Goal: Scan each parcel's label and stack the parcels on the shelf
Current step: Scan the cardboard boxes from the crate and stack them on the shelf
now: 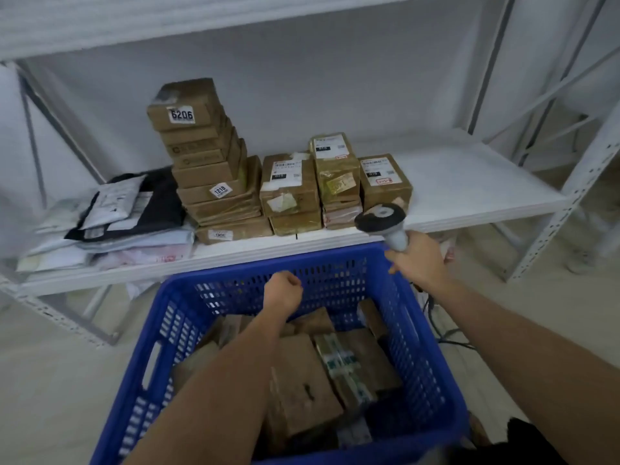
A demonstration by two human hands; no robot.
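Observation:
A blue plastic basket [422, 333] stands on the floor below me, holding several brown cardboard parcels [302, 387]. My left hand [281, 290] hovers over the basket's far side with its fingers curled shut and nothing in it. My right hand [414, 260] grips a handheld scanner [380, 218] above the basket's right far corner, its head near the shelf edge. On the white shelf [469, 186] stand stacks of brown parcels: a tall leaning stack [204, 162] at left and three lower stacks [335, 182] to its right.
A pile of flat mailer bags [110, 216], black, white and pale, lies on the shelf's left part. White metal uprights and braces [570, 196] frame the shelf at right and left. A cable [449, 333] trails on the floor right of the basket.

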